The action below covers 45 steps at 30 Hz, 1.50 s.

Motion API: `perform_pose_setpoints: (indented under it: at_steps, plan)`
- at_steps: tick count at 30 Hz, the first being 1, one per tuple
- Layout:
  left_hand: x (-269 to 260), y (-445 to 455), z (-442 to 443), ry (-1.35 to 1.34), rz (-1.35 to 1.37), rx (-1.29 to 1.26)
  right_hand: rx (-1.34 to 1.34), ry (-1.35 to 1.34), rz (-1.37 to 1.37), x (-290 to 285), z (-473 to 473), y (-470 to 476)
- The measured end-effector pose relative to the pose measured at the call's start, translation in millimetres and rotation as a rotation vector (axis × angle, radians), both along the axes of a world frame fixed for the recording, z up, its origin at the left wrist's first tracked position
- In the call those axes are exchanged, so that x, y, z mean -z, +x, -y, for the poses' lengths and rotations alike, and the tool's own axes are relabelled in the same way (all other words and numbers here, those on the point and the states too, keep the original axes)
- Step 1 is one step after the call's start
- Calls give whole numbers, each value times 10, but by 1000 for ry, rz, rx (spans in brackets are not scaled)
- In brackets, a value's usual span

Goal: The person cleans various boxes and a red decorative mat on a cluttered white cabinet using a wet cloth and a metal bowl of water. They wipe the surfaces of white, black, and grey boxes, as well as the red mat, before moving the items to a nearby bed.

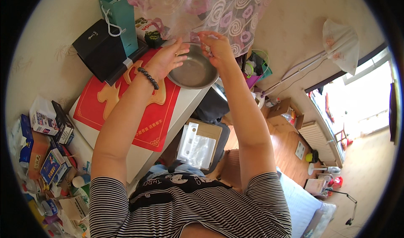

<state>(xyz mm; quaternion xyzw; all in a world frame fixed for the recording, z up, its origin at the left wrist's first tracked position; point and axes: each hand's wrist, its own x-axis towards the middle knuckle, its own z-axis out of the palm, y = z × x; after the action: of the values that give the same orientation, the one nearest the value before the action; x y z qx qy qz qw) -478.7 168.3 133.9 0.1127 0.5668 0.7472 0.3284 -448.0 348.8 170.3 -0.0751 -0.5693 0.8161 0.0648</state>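
Note:
A round metal basin [196, 68] lies at the far edge of the white table [139, 157], partly over a red printed mat [157, 121]. My left hand [169, 59], with a dark bead bracelet [148, 77] at the wrist, is over the basin's left rim with its fingers apart and nothing in it. My right hand [217, 50] is over the basin's right rim, its fingers pinched on a small whitish piece [207, 48] that I cannot identify. A sheer curtain with pink flowers [217, 11] hangs just beyond both hands.
Left of the basin stand a black box [98, 50] and a teal paper bag [121, 23]. Packets and bottles crowd a surface at far left, including a white box [44, 118]. A chair below the table carries a cardboard box with white trays [202, 149]. An open carton [284, 115] stands on the floor at right.

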Motion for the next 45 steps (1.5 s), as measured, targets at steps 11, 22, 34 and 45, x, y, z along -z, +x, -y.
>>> perform_pose_setpoints:
  at_steps: [11,22,34,45]
  plan:
    - [52,-59,-137,164,-4,103,66,332,133,-8,323,-98]
    - [-140,129,-267,277,37,67,112,389,7,212,344,-194]
    - [127,266,-346,19,-130,-37,8,1224,-358,777,-244,59]
    - [-391,547,-318,301,-709,-190,322,885,-500,-165,216,715]
